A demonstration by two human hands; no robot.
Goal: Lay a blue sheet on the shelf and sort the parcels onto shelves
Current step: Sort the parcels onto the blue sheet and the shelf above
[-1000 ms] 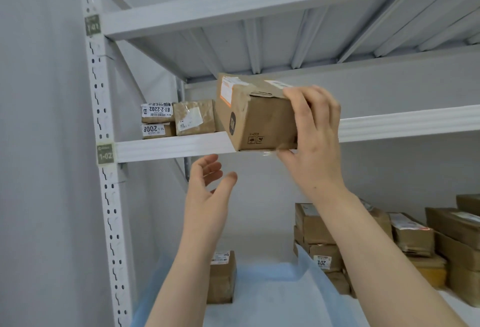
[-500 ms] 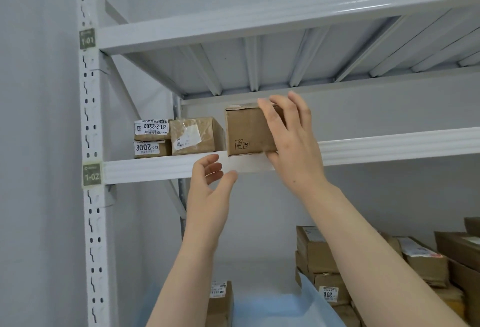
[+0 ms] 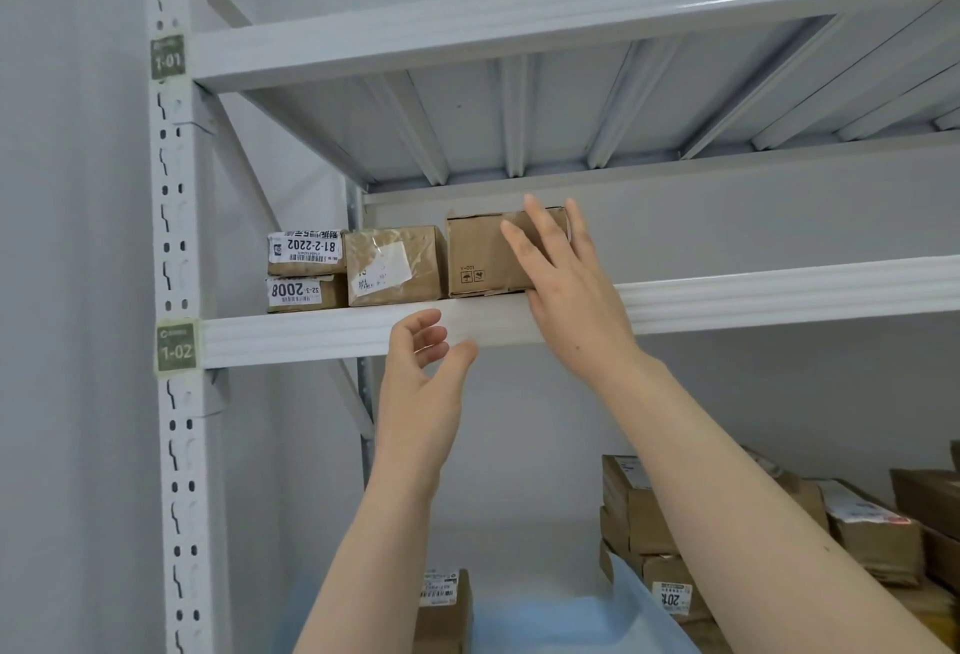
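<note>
Head view: brown parcel (image 3: 478,258) sits on the shelf marked 1-02 (image 3: 779,290), just beside a taped parcel (image 3: 395,264), with two labelled parcels (image 3: 306,269) stacked at the far left. Right hand (image 3: 566,300) lies flat on the parcel's front right, fingers straight and spread, not wrapped round it. Left hand (image 3: 421,393) hangs below the shelf edge, fingers loosely curled, holding nothing. Blue sheet (image 3: 545,622) covers the lower shelf; more parcels (image 3: 644,513) are piled at right. The parcel is probably light, stiff cardboard with slick tape; best held across opposite side faces, or pushed flat-palmed.
</note>
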